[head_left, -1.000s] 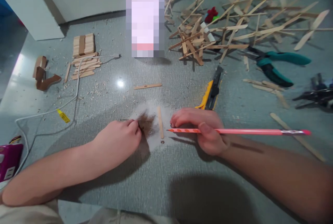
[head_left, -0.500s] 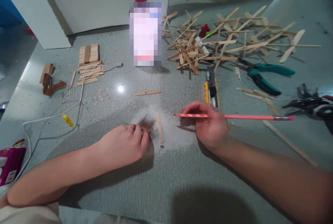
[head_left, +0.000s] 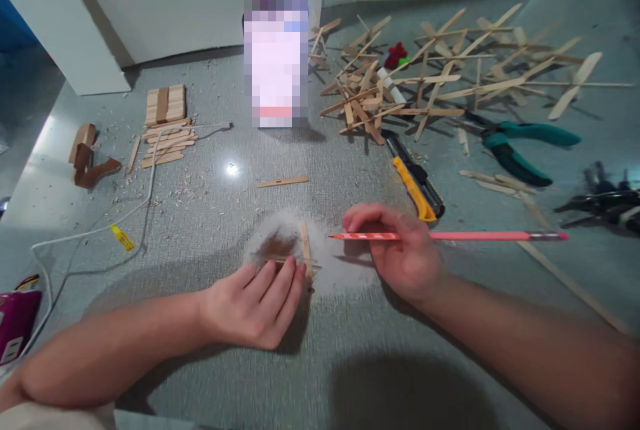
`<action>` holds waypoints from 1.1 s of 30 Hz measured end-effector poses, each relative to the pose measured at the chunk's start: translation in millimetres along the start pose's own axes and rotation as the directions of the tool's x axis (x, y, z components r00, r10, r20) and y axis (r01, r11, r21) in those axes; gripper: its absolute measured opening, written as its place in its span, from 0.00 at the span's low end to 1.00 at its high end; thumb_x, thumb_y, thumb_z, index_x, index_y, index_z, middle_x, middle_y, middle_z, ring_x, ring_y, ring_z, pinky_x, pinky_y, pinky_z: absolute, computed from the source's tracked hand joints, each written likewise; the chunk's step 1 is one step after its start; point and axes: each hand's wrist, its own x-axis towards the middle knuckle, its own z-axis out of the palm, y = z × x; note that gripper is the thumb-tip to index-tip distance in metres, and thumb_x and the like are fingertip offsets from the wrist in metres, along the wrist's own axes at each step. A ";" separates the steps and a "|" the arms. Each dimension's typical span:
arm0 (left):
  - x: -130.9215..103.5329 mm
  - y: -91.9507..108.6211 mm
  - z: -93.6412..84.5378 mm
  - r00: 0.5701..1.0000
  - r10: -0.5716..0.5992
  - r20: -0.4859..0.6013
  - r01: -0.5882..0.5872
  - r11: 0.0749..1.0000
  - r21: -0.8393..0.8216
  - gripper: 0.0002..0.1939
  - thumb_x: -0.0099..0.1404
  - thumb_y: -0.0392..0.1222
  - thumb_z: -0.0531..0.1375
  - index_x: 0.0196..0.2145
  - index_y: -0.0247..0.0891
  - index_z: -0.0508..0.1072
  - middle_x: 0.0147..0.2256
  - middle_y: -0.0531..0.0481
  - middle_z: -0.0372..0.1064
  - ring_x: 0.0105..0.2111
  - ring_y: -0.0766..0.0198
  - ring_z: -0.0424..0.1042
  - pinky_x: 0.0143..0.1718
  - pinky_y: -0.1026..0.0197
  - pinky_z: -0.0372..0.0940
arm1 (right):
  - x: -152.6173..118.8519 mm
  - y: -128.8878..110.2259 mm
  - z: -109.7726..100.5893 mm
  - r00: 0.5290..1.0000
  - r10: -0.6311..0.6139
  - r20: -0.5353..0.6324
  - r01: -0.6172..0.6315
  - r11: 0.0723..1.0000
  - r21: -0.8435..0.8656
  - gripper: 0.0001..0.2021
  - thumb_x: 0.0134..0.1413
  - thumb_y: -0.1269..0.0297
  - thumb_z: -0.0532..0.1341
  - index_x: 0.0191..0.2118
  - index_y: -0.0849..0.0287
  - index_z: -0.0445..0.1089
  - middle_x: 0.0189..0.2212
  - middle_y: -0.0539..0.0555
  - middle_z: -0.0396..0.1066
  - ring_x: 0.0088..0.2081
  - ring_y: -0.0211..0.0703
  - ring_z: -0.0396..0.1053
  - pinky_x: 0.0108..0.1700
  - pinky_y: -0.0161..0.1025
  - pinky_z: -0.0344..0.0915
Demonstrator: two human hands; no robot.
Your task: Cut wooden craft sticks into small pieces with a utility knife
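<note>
- Your left hand [head_left: 260, 303] reaches in low with its fingers drawn together, pinching a thin stick [head_left: 314, 266]; the thumb is mostly hidden from view.
- Your right hand [head_left: 405, 250] curls round a pink pencil [head_left: 480, 236], gripping it between thumb and fingers, with its dark point facing left toward the middle of your work.
- Between your two hands a flat wooden stick [head_left: 305, 240] lies lengthwise on a whitish patch [head_left: 345, 278] of the tabletop [head_left: 240, 377]. Your left fingertips are at its near end, and the end of the thin stick crosses over it.
- A brownish smear [head_left: 277, 247] darkens the patch just beyond your left fingers.
- Farther from you, another flat stick [head_left: 283, 182] lies crosswise, with a small dark mark near its middle.
- Just beyond your right hand lies a yellow and black utility knife [head_left: 413, 183], tilted.
- Past the knife spreads a heap of crossed wooden sticks [head_left: 365, 100], with teal-handled pliers [head_left: 530, 143] beside it on the right.
- Over on your left, a bundle of sticks [head_left: 175, 103] wrapped with a brown band sits above loose sticks [head_left: 167, 150]; a white cable [head_left: 150, 183] runs over the loose ones.
- A brown paper strip [head_left: 90, 163] lies left of them.
</note>
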 end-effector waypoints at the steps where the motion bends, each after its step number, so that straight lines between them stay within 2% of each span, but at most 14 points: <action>1: 0.0 0.0 3.0 1.000 -0.002 0.006 0.002 1.000 0.000 0.12 0.70 0.36 0.59 0.45 0.27 0.79 0.43 0.37 0.80 0.33 0.62 0.78 0.23 0.63 0.63 | -0.7 -0.1 -0.1 0.999 0.014 0.034 -0.014 1.000 -0.008 0.21 0.66 0.52 0.49 0.31 0.53 0.74 0.29 0.53 0.71 0.34 0.47 0.68 0.36 0.45 0.63; 5: 1.8 -2.1 10.8 0.999 -0.002 0.036 0.003 0.999 -0.045 0.12 0.69 0.36 0.59 0.46 0.28 0.79 0.43 0.38 0.80 0.33 0.62 0.77 0.24 0.62 0.61 | -2.5 1.3 -1.2 0.979 0.028 0.202 -0.007 0.995 -0.104 0.26 0.67 0.44 0.45 0.36 0.53 0.74 0.34 0.56 0.74 0.38 0.51 0.69 0.40 0.49 0.64; 9: 2.4 -3.6 14.7 0.994 -0.024 0.102 0.037 0.992 -0.124 0.13 0.70 0.38 0.58 0.47 0.27 0.78 0.46 0.37 0.79 0.33 0.61 0.77 0.24 0.61 0.62 | 0.1 1.1 -4.3 0.960 -0.011 0.279 0.062 0.982 -0.176 0.25 0.69 0.46 0.42 0.39 0.51 0.74 0.38 0.56 0.76 0.45 0.53 0.71 0.48 0.53 0.64; 11: 2.3 -3.6 15.6 0.993 -0.041 0.111 0.059 0.985 -0.160 0.15 0.71 0.43 0.59 0.46 0.29 0.78 0.46 0.38 0.79 0.33 0.61 0.77 0.24 0.61 0.63 | 2.6 -0.7 -7.2 0.925 -0.014 0.381 0.116 0.963 -0.245 0.26 0.70 0.47 0.41 0.44 0.51 0.73 0.43 0.56 0.78 0.50 0.54 0.72 0.55 0.56 0.61; 13: 2.5 -3.1 15.9 0.992 -0.061 0.113 0.082 0.979 -0.187 0.17 0.71 0.47 0.60 0.46 0.29 0.78 0.46 0.39 0.79 0.34 0.59 0.77 0.25 0.60 0.65 | 4.7 -3.1 -10.0 0.870 0.008 0.492 0.174 0.930 -0.323 0.27 0.71 0.48 0.39 0.50 0.52 0.71 0.49 0.57 0.77 0.57 0.55 0.69 0.62 0.59 0.54; 15: 3.5 -2.3 15.7 0.990 -0.089 0.114 0.110 0.974 -0.200 0.17 0.71 0.46 0.60 0.46 0.29 0.78 0.46 0.40 0.79 0.36 0.58 0.77 0.26 0.59 0.66 | 5.9 -5.8 -11.6 0.837 0.035 0.546 0.202 0.908 -0.368 0.27 0.71 0.48 0.37 0.54 0.53 0.69 0.53 0.57 0.75 0.62 0.55 0.66 0.65 0.59 0.49; 19: 5.8 -0.8 15.9 0.980 -0.162 0.116 0.185 0.956 -0.229 0.11 0.70 0.38 0.60 0.45 0.30 0.79 0.44 0.44 0.79 0.40 0.57 0.77 0.36 0.55 0.72 | 4.7 -11.6 -8.6 0.825 -0.002 0.566 0.250 0.898 -0.362 0.28 0.71 0.46 0.37 0.53 0.54 0.68 0.51 0.57 0.76 0.60 0.53 0.68 0.62 0.56 0.52; 22: 5.0 0.2 17.6 0.976 -0.171 0.132 0.204 0.932 -0.299 0.11 0.69 0.36 0.60 0.45 0.29 0.78 0.45 0.44 0.78 0.45 0.53 0.76 0.45 0.52 0.73 | 2.8 -15.0 -5.1 0.797 -0.068 0.600 0.335 0.876 -0.346 0.27 0.70 0.46 0.39 0.54 0.55 0.67 0.52 0.59 0.76 0.57 0.54 0.71 0.57 0.54 0.56; 26: 1.8 3.2 20.4 0.964 -0.201 0.176 0.254 0.895 -0.367 0.13 0.67 0.36 0.62 0.48 0.28 0.77 0.47 0.42 0.76 0.47 0.51 0.75 0.47 0.50 0.74 | 3.1 -16.1 -5.1 0.771 -0.099 0.629 0.387 0.857 -0.341 0.25 0.70 0.49 0.40 0.55 0.56 0.66 0.52 0.61 0.75 0.55 0.56 0.71 0.54 0.54 0.58; 30: 1.3 5.0 22.1 0.957 -0.222 0.187 0.280 0.876 -0.392 0.15 0.66 0.35 0.63 0.49 0.27 0.77 0.46 0.41 0.75 0.47 0.50 0.74 0.48 0.49 0.73 | 4.3 -13.3 -8.2 0.778 -0.117 0.617 0.362 0.886 -0.289 0.23 0.70 0.49 0.41 0.54 0.56 0.66 0.50 0.61 0.76 0.53 0.56 0.72 0.50 0.52 0.61; 33: 1.7 4.1 23.4 0.961 -0.210 0.179 0.266 0.877 -0.401 0.15 0.66 0.34 0.62 0.50 0.26 0.76 0.46 0.41 0.75 0.47 0.51 0.73 0.48 0.49 0.73 | 3.4 -10.1 -9.8 0.805 -0.127 0.580 0.328 0.909 -0.257 0.23 0.70 0.49 0.42 0.52 0.57 0.66 0.49 0.60 0.76 0.53 0.55 0.72 0.51 0.52 0.61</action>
